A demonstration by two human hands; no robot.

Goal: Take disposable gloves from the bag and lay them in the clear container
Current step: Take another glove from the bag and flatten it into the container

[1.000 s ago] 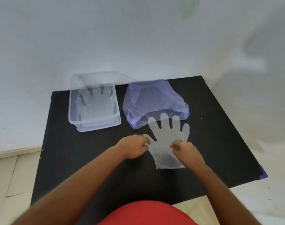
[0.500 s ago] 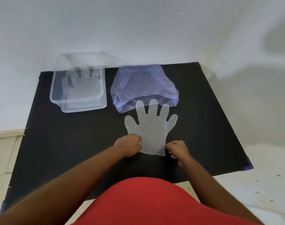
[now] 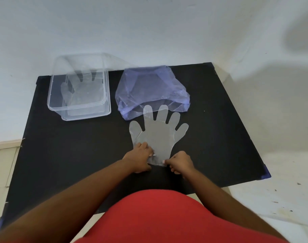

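Note:
A clear disposable glove [image 3: 158,134] lies flat on the black table, fingers pointing away from me and overlapping the mouth of the bluish plastic bag [image 3: 149,88]. My left hand [image 3: 140,157] presses and pinches the glove's cuff at its left corner. My right hand [image 3: 179,163] pinches the cuff's right corner. The clear container [image 3: 104,109] stands at the back left, with at least one glove [image 3: 79,92] lying flat inside.
The black table [image 3: 62,155] stands against a white wall. Its right edge runs close to the bag and its near edge is at my red-clad body. Pale floor tiles show at the left.
Both hands slid from the glove's palm down to its cuff. The glove now lies spread flat, thumb out. The camera view shifted upward.

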